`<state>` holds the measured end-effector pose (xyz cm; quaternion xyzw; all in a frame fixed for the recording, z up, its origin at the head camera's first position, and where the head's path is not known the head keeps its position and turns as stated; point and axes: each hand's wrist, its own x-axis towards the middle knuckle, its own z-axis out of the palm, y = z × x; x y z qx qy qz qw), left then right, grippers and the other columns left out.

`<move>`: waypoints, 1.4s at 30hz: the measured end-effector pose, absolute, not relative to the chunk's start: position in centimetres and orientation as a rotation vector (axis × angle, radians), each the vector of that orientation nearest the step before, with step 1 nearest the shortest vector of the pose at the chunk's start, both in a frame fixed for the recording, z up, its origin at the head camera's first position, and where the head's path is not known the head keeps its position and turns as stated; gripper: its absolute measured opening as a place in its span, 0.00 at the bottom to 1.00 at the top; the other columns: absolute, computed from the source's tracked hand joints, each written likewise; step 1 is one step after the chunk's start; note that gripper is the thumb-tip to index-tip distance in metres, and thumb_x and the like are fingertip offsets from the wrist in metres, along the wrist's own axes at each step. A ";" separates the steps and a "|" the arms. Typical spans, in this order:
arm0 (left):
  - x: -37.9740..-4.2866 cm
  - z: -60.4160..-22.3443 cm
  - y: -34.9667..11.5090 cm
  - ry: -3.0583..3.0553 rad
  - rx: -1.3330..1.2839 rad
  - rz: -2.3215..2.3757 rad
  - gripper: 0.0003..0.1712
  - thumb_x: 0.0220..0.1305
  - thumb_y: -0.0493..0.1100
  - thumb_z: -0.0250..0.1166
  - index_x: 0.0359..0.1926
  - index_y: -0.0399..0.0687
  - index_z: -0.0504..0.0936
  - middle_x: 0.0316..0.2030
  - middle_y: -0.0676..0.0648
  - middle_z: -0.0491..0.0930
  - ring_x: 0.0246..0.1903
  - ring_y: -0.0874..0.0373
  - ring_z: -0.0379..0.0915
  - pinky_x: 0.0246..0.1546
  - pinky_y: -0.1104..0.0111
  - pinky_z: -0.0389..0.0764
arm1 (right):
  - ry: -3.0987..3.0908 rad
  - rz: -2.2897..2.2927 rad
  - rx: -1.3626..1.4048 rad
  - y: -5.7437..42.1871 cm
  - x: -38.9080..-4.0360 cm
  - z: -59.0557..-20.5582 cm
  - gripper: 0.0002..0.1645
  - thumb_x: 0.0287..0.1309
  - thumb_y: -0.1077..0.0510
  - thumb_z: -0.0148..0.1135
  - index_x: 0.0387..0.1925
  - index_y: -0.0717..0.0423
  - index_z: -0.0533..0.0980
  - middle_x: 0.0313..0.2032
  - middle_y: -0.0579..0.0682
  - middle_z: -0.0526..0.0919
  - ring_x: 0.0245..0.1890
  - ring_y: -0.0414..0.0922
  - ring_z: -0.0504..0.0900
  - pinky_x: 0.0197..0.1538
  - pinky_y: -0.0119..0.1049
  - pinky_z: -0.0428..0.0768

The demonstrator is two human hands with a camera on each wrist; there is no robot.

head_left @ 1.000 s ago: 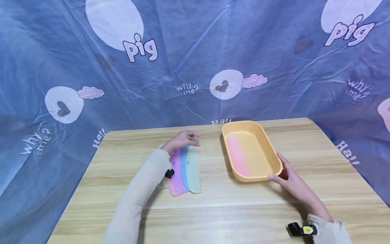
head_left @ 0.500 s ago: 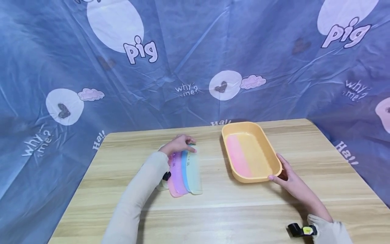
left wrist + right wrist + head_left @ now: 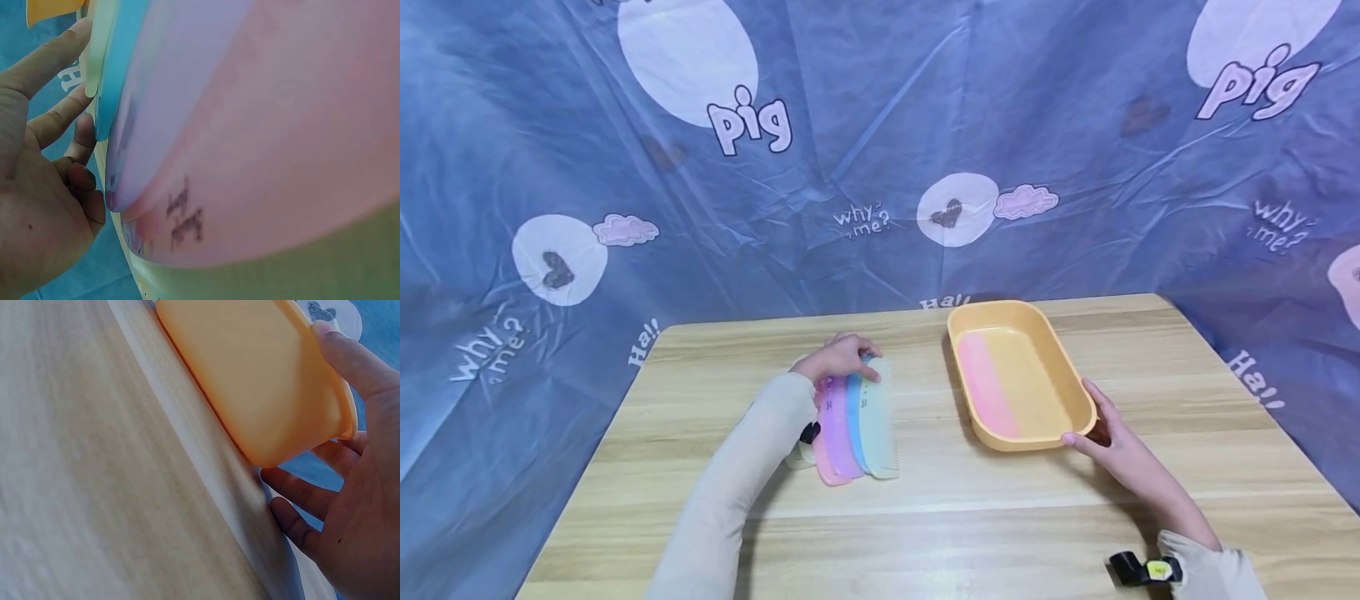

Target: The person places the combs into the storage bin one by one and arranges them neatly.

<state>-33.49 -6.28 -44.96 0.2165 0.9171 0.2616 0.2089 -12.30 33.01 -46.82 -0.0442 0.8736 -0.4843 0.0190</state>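
Observation:
Several translucent combs lie overlapped in a fan on the table, among them a pink comb (image 3: 262,187), a purple comb (image 3: 838,429), a blue comb (image 3: 853,417) and a pale green comb (image 3: 877,425). My left hand (image 3: 838,357) reaches over their far end, its thumb and fingertips at the end of the pale green comb, the outermost on the right. A yellow plastic tray (image 3: 1060,358) stands to the right with a pink comb (image 3: 988,387) lying along its left side. My right hand (image 3: 1108,437) grips the tray's near right corner, thumb on the rim and fingers around the outside.
The wooden table (image 3: 940,533) ends at the back against a blue printed curtain (image 3: 850,125). Another pale comb (image 3: 802,454) shows partly from under the left sleeve (image 3: 745,467). A black wrist camera (image 3: 1138,568) sits by the right cuff.
My left hand has come down and slightly nearer, its thumb lowering onto the end of the pale green comb. The right hand and the tray have stayed in place.

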 end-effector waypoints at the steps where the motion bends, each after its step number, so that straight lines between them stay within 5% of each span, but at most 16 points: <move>1: -33.5 -44.9 -6.3 2.555 0.606 0.718 0.27 0.46 0.53 0.72 0.50 0.57 0.80 0.45 0.53 0.76 0.48 0.56 0.62 0.55 0.60 0.60 | 2.711 -1.504 -0.136 33.0 -12.3 -46.8 0.54 0.59 0.55 0.59 0.71 0.49 0.32 0.62 0.76 0.57 0.48 0.12 0.60 0.45 0.09 0.63; 19: -33.6 -44.4 -5.6 2.549 0.607 0.645 0.28 0.47 0.51 0.72 0.52 0.57 0.78 0.46 0.52 0.74 0.47 0.56 0.62 0.54 0.63 0.64 | 2.719 -1.513 -0.141 33.1 -12.4 -46.6 0.53 0.60 0.55 0.58 0.71 0.50 0.33 0.62 0.76 0.59 0.48 0.12 0.61 0.45 0.09 0.63; 42: -33.7 -44.4 -4.9 2.362 0.558 0.898 0.30 0.52 0.40 0.69 0.56 0.41 0.70 0.47 0.45 0.73 0.49 0.55 0.66 0.58 0.62 0.67 | 2.710 -1.516 -0.160 33.1 -12.3 -46.8 0.52 0.60 0.57 0.58 0.72 0.48 0.33 0.60 0.76 0.61 0.48 0.15 0.64 0.45 0.11 0.65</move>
